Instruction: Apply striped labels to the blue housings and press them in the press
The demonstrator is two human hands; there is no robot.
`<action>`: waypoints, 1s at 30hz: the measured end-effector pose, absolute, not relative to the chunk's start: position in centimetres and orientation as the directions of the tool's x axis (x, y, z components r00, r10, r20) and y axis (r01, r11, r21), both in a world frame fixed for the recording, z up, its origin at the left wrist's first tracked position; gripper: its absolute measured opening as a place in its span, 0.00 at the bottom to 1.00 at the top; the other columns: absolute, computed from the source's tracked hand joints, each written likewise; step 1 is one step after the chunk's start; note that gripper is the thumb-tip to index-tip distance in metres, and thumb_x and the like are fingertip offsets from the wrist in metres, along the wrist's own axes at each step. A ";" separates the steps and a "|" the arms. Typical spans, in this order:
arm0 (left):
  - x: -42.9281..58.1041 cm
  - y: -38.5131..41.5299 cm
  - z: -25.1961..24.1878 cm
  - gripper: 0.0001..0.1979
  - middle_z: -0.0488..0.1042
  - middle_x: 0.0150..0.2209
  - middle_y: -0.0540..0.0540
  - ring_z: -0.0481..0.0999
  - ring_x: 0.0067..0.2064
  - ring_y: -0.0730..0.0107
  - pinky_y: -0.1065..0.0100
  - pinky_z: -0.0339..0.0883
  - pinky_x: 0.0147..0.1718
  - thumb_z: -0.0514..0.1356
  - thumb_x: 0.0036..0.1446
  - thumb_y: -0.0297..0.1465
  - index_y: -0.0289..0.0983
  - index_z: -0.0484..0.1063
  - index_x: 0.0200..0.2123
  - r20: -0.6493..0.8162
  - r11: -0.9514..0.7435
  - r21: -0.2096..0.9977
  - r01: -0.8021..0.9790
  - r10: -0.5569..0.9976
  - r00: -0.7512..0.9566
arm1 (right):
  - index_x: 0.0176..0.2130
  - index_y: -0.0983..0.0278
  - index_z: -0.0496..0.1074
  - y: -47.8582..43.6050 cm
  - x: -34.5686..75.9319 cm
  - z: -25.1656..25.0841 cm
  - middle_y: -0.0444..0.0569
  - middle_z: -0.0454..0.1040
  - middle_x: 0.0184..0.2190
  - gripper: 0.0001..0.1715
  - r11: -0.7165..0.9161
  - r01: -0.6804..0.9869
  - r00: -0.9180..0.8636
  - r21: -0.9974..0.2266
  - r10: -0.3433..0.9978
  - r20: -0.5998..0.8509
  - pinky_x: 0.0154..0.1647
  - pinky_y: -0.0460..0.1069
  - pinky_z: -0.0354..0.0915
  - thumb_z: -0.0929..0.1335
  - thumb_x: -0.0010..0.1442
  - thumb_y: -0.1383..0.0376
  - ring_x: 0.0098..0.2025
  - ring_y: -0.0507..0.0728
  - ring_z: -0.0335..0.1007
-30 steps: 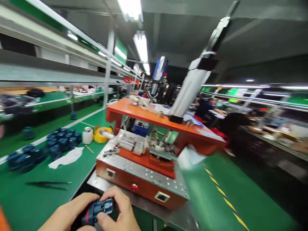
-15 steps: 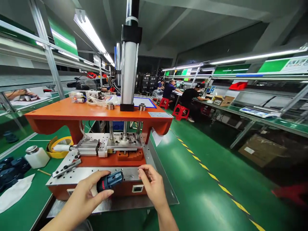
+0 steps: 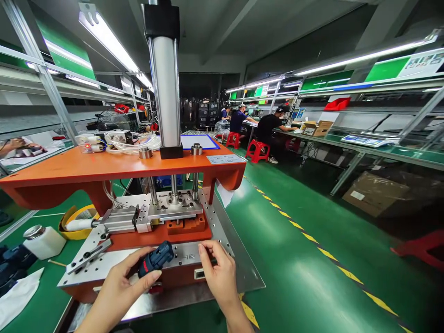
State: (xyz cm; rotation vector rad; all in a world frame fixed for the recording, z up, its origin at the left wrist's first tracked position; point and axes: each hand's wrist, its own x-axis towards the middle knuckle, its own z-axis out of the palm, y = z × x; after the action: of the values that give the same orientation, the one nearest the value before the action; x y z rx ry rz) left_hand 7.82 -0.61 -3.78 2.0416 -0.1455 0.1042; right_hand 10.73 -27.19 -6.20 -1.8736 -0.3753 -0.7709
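Note:
My left hand (image 3: 120,284) is wrapped round a dark blue plastic part (image 3: 157,259), shaped like a power-tool battery pack, with red lettering on its side. It is held tilted over the front of an orange pneumatic press (image 3: 114,166). To its right, my right hand (image 3: 221,270) is closed in a pinch, thumb against index finger, above the press's front edge. Whatever those fingertips may hold is too small or hidden to make out. Behind both hands, a metal plate (image 3: 173,208) on guide rods sits above an orange fixture block (image 3: 189,224).
On the left bench are a white bottle with a metal cap (image 3: 44,243), a roll of yellow tape (image 3: 78,222), a white cloth (image 3: 21,296) and dark blue parts (image 3: 14,266). Several people sit at the far right benches, with red stools (image 3: 258,150). A cardboard box (image 3: 376,194) lies below a bench.
The view has turned and shifted, so the press appears further left. My left hand has tipped the blue part more upright. My right hand keeps its pinch.

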 end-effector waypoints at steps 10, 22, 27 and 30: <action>7.5 -1.5 -3.9 0.30 0.78 0.54 0.43 0.77 0.56 0.51 0.53 0.65 0.61 0.69 0.49 0.50 0.42 0.76 0.53 0.120 -0.456 0.884 -0.099 0.016 0.993 | 0.38 0.60 0.71 -26.8 10.6 -6.3 0.42 0.73 0.30 0.08 -0.450 0.596 0.707 -0.665 -0.098 0.700 0.33 0.45 0.64 0.65 0.71 0.63 0.30 0.52 0.70; 7.5 -1.3 -4.2 0.32 0.76 0.57 0.42 0.74 0.59 0.49 0.51 0.63 0.62 0.68 0.49 0.51 0.42 0.76 0.54 0.081 -0.449 0.892 -0.058 0.031 0.996 | 0.38 0.61 0.71 -26.7 10.6 -6.3 0.43 0.74 0.30 0.07 -0.489 0.617 0.662 -0.617 -0.102 0.743 0.33 0.45 0.65 0.65 0.71 0.65 0.30 0.53 0.71; 7.5 -1.2 -4.6 0.32 0.76 0.57 0.43 0.73 0.60 0.50 0.52 0.62 0.62 0.68 0.49 0.50 0.43 0.75 0.55 0.081 -0.456 0.888 -0.056 0.036 0.996 | 0.38 0.61 0.71 -26.7 10.6 -6.3 0.44 0.74 0.30 0.07 -0.496 0.615 0.660 -0.613 -0.101 0.744 0.32 0.45 0.66 0.65 0.71 0.65 0.30 0.53 0.72; 7.5 -1.1 -4.9 0.31 0.76 0.58 0.44 0.73 0.60 0.50 0.52 0.62 0.63 0.68 0.51 0.50 0.43 0.75 0.56 0.102 -0.457 0.886 -0.074 0.036 0.994 | 0.38 0.61 0.71 -26.7 10.6 -6.3 0.44 0.74 0.30 0.08 -0.500 0.611 0.661 -0.614 -0.104 0.743 0.32 0.45 0.66 0.65 0.71 0.65 0.30 0.53 0.72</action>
State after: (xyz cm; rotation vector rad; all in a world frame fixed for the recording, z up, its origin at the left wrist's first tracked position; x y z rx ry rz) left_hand 7.46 -1.12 -4.91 2.0420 -0.0263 0.1268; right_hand 10.58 -26.72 -6.27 -1.9073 -0.3981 -0.9252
